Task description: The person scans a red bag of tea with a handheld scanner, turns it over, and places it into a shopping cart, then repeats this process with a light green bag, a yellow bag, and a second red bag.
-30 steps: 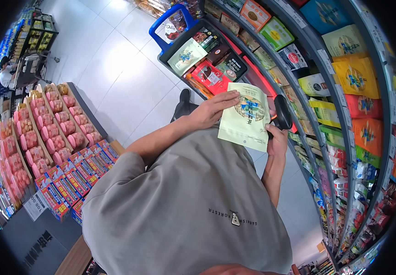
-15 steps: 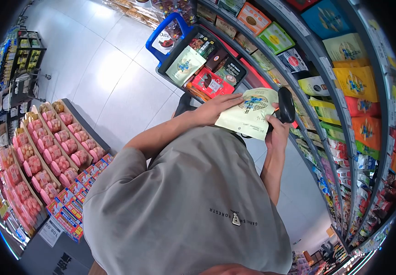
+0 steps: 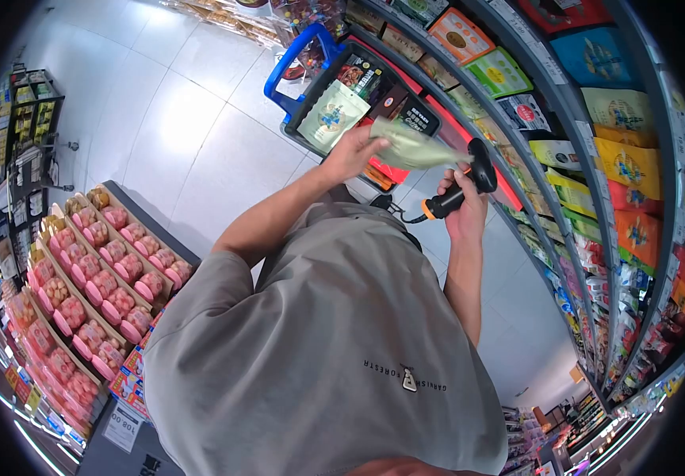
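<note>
Several packs (image 3: 332, 116) already in basket (image 3: 292, 125); pale green pouch (image 3: 407, 148) not in yet, left hand (image 3: 350, 153) fingers closed on it, right hand (image 3: 467, 209) fingers wrapped round scanner (image 3: 481, 166).

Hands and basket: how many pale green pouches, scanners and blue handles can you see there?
Pale green pouches (one in the left hand, one in the basket): 2
Scanner (in the right hand): 1
Blue handle: 1
Total: 4
</note>
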Demonstrator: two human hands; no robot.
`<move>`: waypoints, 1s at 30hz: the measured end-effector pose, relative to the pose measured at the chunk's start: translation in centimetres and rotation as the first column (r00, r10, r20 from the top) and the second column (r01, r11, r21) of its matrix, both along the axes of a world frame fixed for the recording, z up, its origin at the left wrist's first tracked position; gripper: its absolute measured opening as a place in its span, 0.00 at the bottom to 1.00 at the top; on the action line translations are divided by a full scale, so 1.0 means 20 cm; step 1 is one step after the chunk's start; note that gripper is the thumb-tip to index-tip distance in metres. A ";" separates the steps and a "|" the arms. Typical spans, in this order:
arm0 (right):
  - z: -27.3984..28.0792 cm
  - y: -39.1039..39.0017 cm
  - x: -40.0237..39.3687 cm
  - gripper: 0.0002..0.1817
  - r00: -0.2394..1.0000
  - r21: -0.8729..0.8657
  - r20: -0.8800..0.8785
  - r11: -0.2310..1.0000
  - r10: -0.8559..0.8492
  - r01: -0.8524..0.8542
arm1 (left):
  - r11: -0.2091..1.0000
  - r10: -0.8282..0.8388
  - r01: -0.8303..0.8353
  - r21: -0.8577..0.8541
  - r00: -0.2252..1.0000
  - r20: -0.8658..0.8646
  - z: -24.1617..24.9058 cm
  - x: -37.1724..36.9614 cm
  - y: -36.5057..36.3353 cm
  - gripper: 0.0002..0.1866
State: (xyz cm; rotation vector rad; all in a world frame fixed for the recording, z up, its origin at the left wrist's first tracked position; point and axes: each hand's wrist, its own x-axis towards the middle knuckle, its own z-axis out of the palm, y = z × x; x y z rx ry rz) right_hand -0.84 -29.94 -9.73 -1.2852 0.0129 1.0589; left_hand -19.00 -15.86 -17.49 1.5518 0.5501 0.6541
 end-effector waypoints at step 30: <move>-0.37 -0.61 -0.39 0.18 0.892 -0.455 0.087 0.779 -0.443 0.431 | 0.995 0.055 0.043 0.088 0.498 -0.865 -1.43 -0.34 0.70 0.14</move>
